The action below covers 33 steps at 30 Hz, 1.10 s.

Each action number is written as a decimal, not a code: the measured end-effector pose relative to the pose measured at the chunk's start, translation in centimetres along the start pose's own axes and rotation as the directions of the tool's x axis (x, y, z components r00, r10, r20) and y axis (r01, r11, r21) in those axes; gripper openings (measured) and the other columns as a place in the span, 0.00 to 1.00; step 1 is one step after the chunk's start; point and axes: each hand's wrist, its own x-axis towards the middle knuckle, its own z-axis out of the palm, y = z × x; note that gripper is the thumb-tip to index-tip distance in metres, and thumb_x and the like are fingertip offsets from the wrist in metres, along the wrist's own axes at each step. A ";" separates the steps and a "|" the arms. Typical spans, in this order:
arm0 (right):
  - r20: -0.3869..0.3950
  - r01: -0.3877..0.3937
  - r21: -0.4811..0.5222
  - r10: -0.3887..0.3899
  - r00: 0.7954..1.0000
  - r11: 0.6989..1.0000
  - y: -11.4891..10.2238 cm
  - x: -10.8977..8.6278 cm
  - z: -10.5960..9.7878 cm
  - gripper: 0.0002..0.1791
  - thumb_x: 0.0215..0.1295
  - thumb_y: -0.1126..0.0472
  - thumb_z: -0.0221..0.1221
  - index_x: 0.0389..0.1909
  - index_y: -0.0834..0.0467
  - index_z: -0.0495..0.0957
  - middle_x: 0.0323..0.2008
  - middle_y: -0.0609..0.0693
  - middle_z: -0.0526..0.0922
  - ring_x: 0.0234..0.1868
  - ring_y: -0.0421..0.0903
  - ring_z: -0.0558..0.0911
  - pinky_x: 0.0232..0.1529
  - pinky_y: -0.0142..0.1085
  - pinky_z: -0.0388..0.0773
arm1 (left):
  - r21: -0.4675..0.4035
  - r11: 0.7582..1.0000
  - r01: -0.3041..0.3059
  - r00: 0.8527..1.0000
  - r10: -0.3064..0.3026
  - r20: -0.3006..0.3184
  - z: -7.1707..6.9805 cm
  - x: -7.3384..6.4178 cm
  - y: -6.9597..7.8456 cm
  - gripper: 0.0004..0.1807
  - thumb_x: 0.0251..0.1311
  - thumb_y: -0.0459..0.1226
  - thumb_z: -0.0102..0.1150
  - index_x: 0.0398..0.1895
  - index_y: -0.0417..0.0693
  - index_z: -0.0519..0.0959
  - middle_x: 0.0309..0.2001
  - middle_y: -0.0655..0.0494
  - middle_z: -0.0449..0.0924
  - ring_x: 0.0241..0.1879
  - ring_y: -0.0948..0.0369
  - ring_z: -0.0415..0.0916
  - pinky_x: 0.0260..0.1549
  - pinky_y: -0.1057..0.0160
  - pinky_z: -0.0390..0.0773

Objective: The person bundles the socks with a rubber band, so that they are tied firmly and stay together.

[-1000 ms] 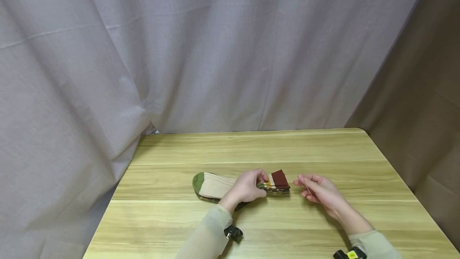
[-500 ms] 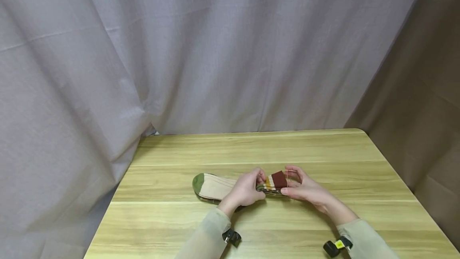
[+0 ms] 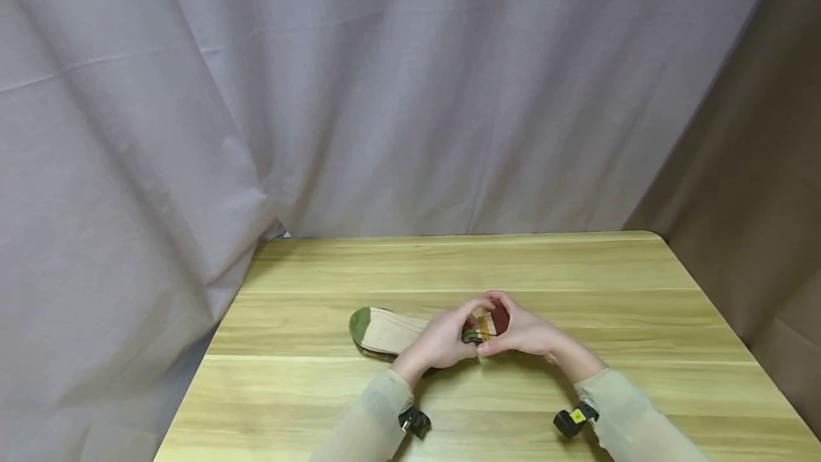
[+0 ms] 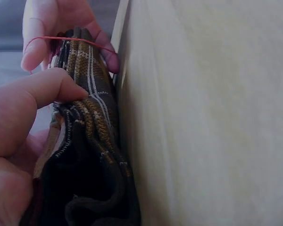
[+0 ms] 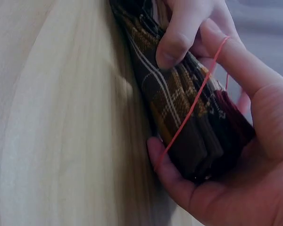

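A bundle of stacked socks (image 3: pixel 391 331) lies on the table, a cream one with a green toe on top. Its cuffs, maroon on top and dark plaid beneath, point right. My left hand (image 3: pixel 441 339) grips the bundle near the cuffs, its thumb pressing the plaid edges in the left wrist view. My right hand (image 3: pixel 529 334) curves around the cuff end with its fingertips close to the left hand's. A thin red rubber band (image 5: pixel 194 104) is stretched across the right thumb and fingers and spans the socks. The band's far side is partly hidden.
The wood-grain table (image 3: pixel 308 405) extends around the hands. A grey curtain (image 3: pixel 410 91) hangs behind it, and a brown one (image 3: pixel 757 198) at the right. Each wrist carries a small black camera, such as the right wrist camera (image 3: pixel 571 421).
My right hand has moved left from beside the cuffs, spreading the rubber band and bringing it over the cuff end toward my left hand. The left hand keeps its grip on the socks.
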 end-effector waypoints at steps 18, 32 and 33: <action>-0.156 -0.053 0.008 0.053 0.986 0.999 -0.4 -0.3 0.5 0.64 0.55 0.55 0.82 0.77 0.62 0.41 0.63 0.65 0.78 0.61 0.55 0.81 0.65 0.48 0.71 | -0.490 0.854 0.174 0.890 -0.349 -0.293 -1.8 0.5 -0.7 0.11 0.56 0.29 0.71 0.43 0.45 0.89 0.39 0.61 0.86 0.31 0.67 0.73 0.34 0.69 0.75; -0.230 -0.191 -0.201 0.143 0.963 0.961 -1.0 -1.9 2.3 0.39 0.57 0.43 0.80 0.47 0.64 0.65 0.39 0.57 0.74 0.41 0.53 0.77 0.41 0.41 0.76 | -0.637 0.756 0.149 0.759 -0.500 -0.417 -1.3 0.9 -0.4 0.10 0.55 0.27 0.70 0.41 0.41 0.88 0.36 0.57 0.85 0.35 0.64 0.77 0.34 0.69 0.78; -0.220 -0.182 -0.233 0.131 0.967 0.955 -1.0 -2.1 2.3 0.36 0.58 0.42 0.79 0.46 0.63 0.70 0.37 0.54 0.74 0.38 0.50 0.75 0.38 0.41 0.74 | -0.644 0.751 0.147 0.753 -0.507 -0.419 -1.4 1.0 -0.3 0.09 0.55 0.27 0.71 0.41 0.41 0.88 0.36 0.56 0.85 0.35 0.64 0.77 0.33 0.69 0.78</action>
